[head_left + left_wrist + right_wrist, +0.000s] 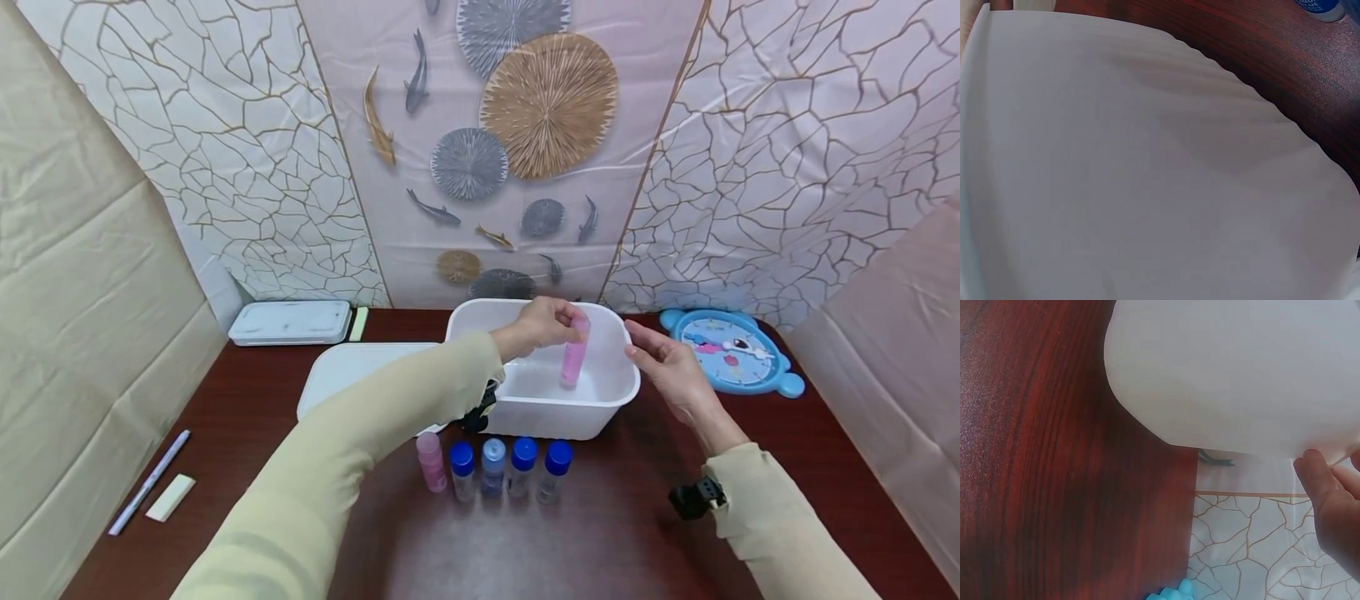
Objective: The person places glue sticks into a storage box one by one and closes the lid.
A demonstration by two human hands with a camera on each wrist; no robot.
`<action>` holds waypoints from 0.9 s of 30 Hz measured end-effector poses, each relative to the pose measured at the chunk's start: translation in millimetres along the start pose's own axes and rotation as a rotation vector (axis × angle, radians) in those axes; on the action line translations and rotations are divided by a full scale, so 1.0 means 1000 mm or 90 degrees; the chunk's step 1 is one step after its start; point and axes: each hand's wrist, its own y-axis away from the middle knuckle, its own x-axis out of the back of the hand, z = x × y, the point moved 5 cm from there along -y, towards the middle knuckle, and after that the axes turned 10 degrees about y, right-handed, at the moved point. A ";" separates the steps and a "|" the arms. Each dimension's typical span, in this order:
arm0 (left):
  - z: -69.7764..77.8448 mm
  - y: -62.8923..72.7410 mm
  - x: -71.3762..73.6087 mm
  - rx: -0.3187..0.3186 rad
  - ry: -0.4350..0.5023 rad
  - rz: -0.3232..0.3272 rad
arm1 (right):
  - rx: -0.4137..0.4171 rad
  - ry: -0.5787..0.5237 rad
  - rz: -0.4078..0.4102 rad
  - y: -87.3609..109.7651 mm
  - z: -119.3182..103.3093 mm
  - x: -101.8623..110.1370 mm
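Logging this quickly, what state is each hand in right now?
Left hand: closed, holding the pink bottle.
Right hand: open, touching the rim of the white bin.

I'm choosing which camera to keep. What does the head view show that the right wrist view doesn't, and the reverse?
Only the head view: the left hand holding a pink bottle inside the white tub, and five small bottles lined up before it.

Only the right wrist view: the tub's outer end wall, close up.

Both: the right hand at the tub's rim, the tabletop and the patterned backdrop.
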 end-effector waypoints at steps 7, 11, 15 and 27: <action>-0.005 -0.004 -0.005 0.004 -0.021 0.002 | 0.012 0.002 0.009 0.000 0.001 0.000; -0.009 -0.006 -0.008 -0.001 -0.028 0.004 | 0.007 0.006 0.009 0.001 0.000 0.000; -0.009 -0.007 -0.011 -0.009 -0.030 -0.003 | 0.005 0.006 0.011 0.001 0.000 0.000; -0.005 -0.005 -0.015 -0.012 -0.043 -0.049 | 0.015 -0.001 0.010 0.002 0.001 0.000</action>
